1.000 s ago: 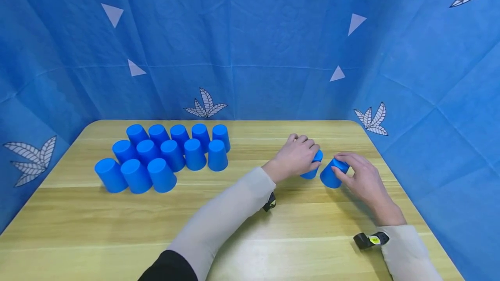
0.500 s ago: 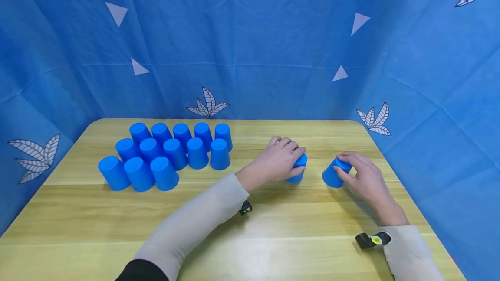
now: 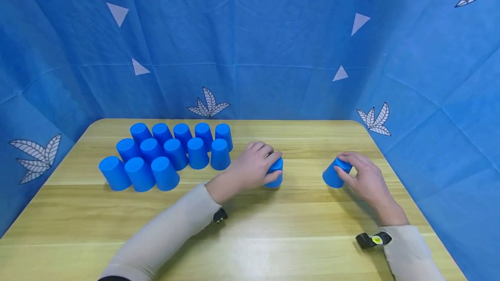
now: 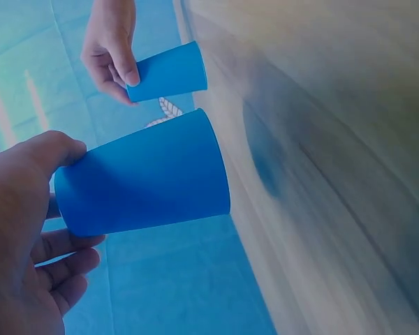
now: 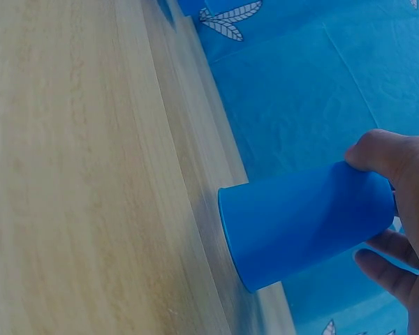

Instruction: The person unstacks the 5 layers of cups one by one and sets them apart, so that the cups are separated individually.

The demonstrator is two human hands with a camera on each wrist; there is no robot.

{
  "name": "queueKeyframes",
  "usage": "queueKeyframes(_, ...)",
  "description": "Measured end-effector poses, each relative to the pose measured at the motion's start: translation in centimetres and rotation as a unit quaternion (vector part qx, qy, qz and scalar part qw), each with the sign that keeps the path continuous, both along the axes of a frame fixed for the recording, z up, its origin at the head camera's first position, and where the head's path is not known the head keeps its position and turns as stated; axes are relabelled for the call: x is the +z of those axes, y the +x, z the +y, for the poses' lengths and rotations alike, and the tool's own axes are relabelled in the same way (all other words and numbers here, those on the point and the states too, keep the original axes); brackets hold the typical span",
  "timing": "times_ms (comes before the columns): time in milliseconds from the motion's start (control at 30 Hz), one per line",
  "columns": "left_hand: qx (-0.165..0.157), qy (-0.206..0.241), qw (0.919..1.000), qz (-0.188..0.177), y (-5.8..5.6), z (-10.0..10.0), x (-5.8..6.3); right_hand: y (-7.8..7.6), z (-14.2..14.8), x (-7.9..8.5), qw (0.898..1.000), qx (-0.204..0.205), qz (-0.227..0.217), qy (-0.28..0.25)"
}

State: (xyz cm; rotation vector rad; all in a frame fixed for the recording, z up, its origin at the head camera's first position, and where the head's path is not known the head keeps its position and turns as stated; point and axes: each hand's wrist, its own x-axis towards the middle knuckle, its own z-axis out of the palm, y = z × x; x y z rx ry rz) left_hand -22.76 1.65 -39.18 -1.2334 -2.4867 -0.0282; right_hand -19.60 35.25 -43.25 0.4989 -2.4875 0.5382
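Near the middle of the table my left hand (image 3: 249, 167) grips a blue cup (image 3: 276, 174) by its narrow end, mouth down. In the left wrist view, thumb and fingers pinch that cup (image 4: 146, 178), its rim just off the wood. To the right, my right hand (image 3: 366, 182) pinches a second blue cup (image 3: 332, 178), also mouth down. The right wrist view shows the thumb on top of this cup (image 5: 304, 223) and fingers below; I cannot tell whether its rim touches the table. A gap of bare wood separates the two cups.
On the left of the wooden table (image 3: 258, 237), several upside-down blue cups (image 3: 174, 155) stand in three rows. A blue cloth (image 3: 273, 34) with leaf and triangle prints hangs behind and beside the table. A black strap device (image 3: 373, 240) sits at my right wrist.
My left hand has moved left with its cup, away from the right-hand cup, towards the rows. The right hand and its cup stay in place. The head view has shifted slightly.
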Motion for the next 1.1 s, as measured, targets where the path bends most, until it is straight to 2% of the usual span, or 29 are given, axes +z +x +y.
queueKeyframes(233,0.025,0.025,0.9994,0.004,1.4,-3.5,-0.3,0.0,-0.1,0.1,1.0,0.004,0.009,-0.002)
queueKeyframes(333,0.037,0.044,0.9983,-0.008,1.9,-5.1,-0.5,0.0,-0.2,0.1,1.0,0.004,0.007,-0.002)
queueKeyframes(500,0.057,0.047,0.9971,-0.017,2.5,-7.7,-1.0,-0.1,0.0,0.0,1.0,0.004,0.01,-0.001)
queueKeyframes(900,0.125,0.046,0.9911,-0.011,3.1,-13.9,-1.4,0.0,0.0,-0.1,1.0,0.005,0.003,-0.004)
queueKeyframes(1100,0.159,0.047,0.9857,-0.031,3.2,-16.0,-1.5,0.0,0.0,-0.1,1.0,0.004,0.004,-0.006)
